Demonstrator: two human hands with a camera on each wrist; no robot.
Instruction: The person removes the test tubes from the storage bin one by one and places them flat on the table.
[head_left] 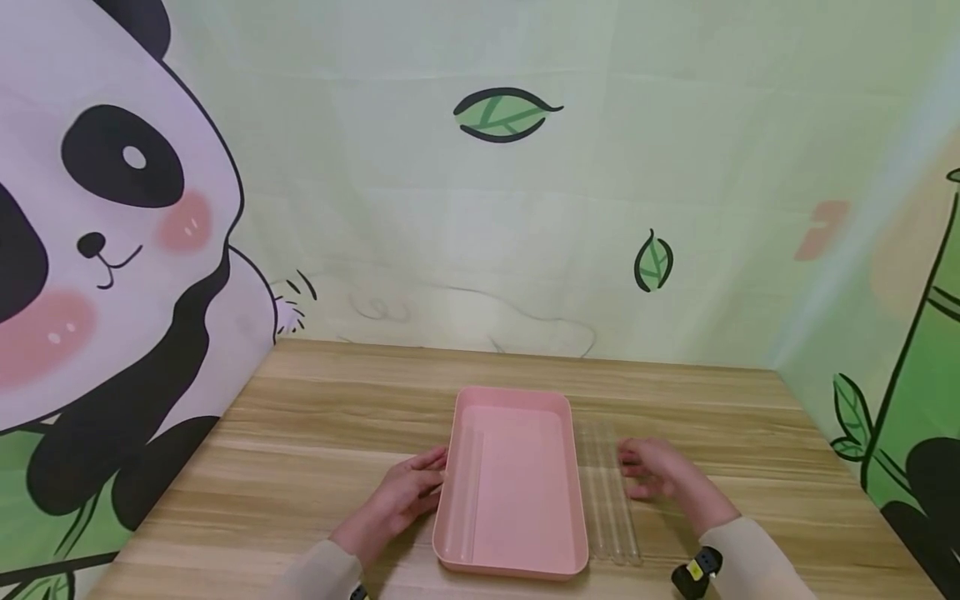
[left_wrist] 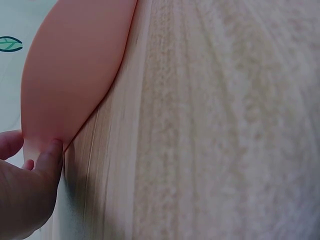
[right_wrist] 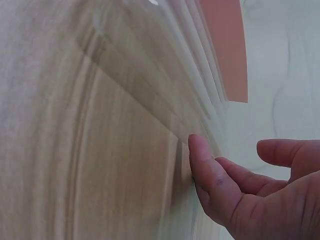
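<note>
A pink tray [head_left: 528, 483] lies on the wooden table, with a clear tube [head_left: 468, 492] lengthwise along its left inner side. Against the tray's left outer wall, my left hand [head_left: 405, 493] rests its fingers; the left wrist view shows fingertips touching the pink wall [left_wrist: 75, 65]. To the right of the tray, several clear tubes [head_left: 609, 492] lie side by side on the table. My right hand [head_left: 655, 469] is at their right edge, fingers loosely bent. In the right wrist view its fingertips meet the edge of the nearest clear tube [right_wrist: 135, 75]; nothing is gripped.
The wooden table [head_left: 322, 425] reaches back to a pale green fabric wall [head_left: 375, 208] printed with leaves. A panda print [head_left: 135, 250] covers the left side. More green printed fabric [head_left: 900, 400] stands along the right edge.
</note>
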